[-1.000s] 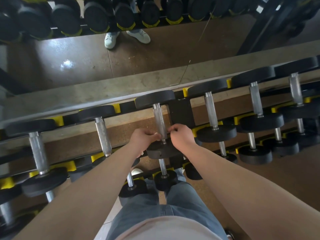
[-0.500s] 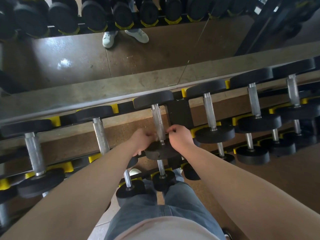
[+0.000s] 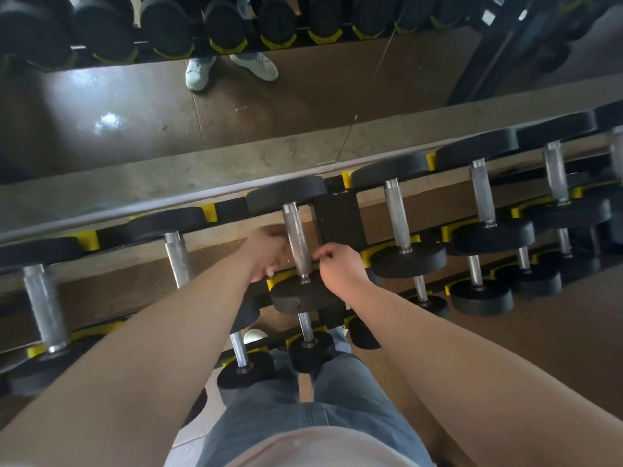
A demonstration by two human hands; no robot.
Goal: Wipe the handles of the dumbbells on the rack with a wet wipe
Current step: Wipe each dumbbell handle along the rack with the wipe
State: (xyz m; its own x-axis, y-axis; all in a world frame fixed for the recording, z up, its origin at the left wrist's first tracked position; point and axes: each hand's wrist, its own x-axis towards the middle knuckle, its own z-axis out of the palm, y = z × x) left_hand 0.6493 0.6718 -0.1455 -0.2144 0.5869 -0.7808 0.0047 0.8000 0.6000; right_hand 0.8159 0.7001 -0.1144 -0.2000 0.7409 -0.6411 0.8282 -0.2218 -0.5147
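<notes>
Our left hand (image 3: pixel 266 251), blurred, curled round a white wet wipe (image 3: pixel 269 272) beside the knurled steel handle (image 3: pixel 296 230) of the black round-headed dumbbell (image 3: pixel 305 299) on the black-and-yellow rack (image 3: pixel 337 217), likely to rub it. Our right hand (image 3: pixel 340 269) pinched at the handle's other side, perhaps steadying; on what, we could not tell.

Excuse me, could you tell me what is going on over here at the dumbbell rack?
A person stands at the rack with both hands at the metal handle of a top-row dumbbell. The left hand, blurred, is against the handle's left side, and a scrap of white wet wipe shows beneath it. The right hand is at the handle's lower right with its fingers curled; whether it pinches the wipe is unclear.
</notes>
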